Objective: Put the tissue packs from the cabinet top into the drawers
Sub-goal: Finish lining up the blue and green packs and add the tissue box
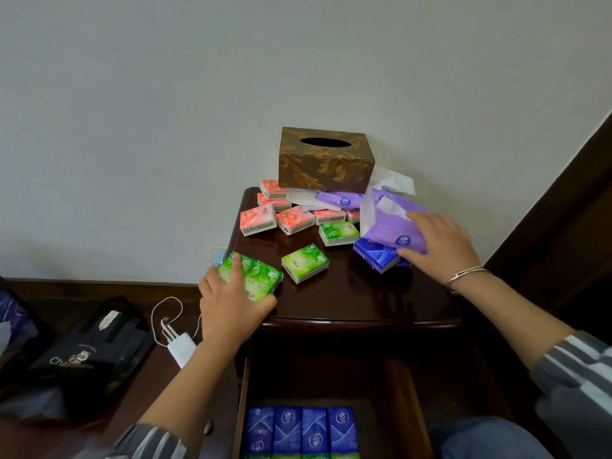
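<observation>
Fingers, left hand (pixel 228 299): curled over a pair of green packs (pixel 261 283) lying side by side at the front left corner of the tabletop (pixel 347 299), thumb against their near edge; grasping both.

Fingers, right hand (pixel 440 246): spread over the right end of a purple pack (pixel 390 226), thumb along its lower edge; grasping it. The pack is tilted, white tissue showing at its torn top, its lower edge over a blue pack (pixel 374 258) at the right of the tabletop. Metal bracelet (pixel 463 274) on the wrist.

Tabletop, dark wooden cabinet, further contents:
- two single green packs (pixel 304 262), one near the middle, one behind it;
- cluster of pink packs (pixel 258 221) toward the back left, partly stacked;
- second purple pack (pixel 341 198) at the back, just in front of the tissue box;
- brown and gold tissue box (pixel 326 160) resting on the heap at the wall;
- loose white tissue (pixel 394 178) to the right of the box.

Drawer (pixel 243 392), pulled open below the tabletop: a row of blue packs (pixel 299 429), four across, touching; green packs at the lower frame edge, barely in view.

Floor, left of the cabinet: black bag (pixel 96 352); white charger (pixel 180 347) with looped cable.
</observation>
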`<state>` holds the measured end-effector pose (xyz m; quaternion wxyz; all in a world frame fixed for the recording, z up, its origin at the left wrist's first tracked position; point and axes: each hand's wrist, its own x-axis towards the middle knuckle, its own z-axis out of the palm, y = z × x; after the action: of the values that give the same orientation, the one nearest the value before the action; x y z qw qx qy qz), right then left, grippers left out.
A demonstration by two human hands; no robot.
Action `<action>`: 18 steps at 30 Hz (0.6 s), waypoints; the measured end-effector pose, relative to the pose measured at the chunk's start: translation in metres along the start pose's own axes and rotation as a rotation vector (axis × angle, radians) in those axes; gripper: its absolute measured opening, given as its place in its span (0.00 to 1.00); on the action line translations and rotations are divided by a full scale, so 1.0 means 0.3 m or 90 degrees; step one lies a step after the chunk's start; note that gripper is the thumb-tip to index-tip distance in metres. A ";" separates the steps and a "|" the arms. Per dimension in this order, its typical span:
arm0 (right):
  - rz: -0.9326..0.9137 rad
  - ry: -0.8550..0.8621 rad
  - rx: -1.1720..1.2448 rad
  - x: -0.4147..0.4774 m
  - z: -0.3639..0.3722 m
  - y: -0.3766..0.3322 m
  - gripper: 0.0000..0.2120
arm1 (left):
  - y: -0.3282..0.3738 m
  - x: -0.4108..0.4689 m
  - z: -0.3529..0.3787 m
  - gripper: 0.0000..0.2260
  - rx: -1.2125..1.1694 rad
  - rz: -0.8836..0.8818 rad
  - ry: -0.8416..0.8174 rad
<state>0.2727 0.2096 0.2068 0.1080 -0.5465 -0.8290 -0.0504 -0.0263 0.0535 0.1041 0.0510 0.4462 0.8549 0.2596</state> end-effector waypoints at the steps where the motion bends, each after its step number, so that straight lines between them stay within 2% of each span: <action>1: 0.008 -0.039 -0.007 0.003 0.012 0.031 0.31 | -0.001 0.000 0.000 0.45 -0.001 0.001 0.003; 4: -0.006 -0.070 -0.024 0.007 0.057 0.058 0.24 | 0.001 0.001 0.001 0.45 0.001 -0.003 0.006; 8: 0.012 0.022 -0.070 0.003 0.095 0.066 0.13 | 0.009 -0.001 -0.006 0.45 0.000 0.000 0.012; 10: 0.007 0.126 -0.045 -0.009 0.081 0.065 0.09 | 0.012 -0.004 -0.007 0.45 -0.001 0.000 0.009; 14: -0.071 0.419 0.012 -0.002 -0.019 0.044 0.07 | 0.011 -0.008 -0.001 0.45 0.017 0.011 0.029; 18: -0.087 0.535 0.051 0.125 -0.156 -0.060 0.07 | 0.003 -0.004 0.007 0.46 0.033 0.027 0.032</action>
<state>0.2479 0.2265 0.2616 0.4542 -0.4175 -0.7483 -0.2437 -0.0241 0.0540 0.1025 0.0125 0.4590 0.8525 0.2496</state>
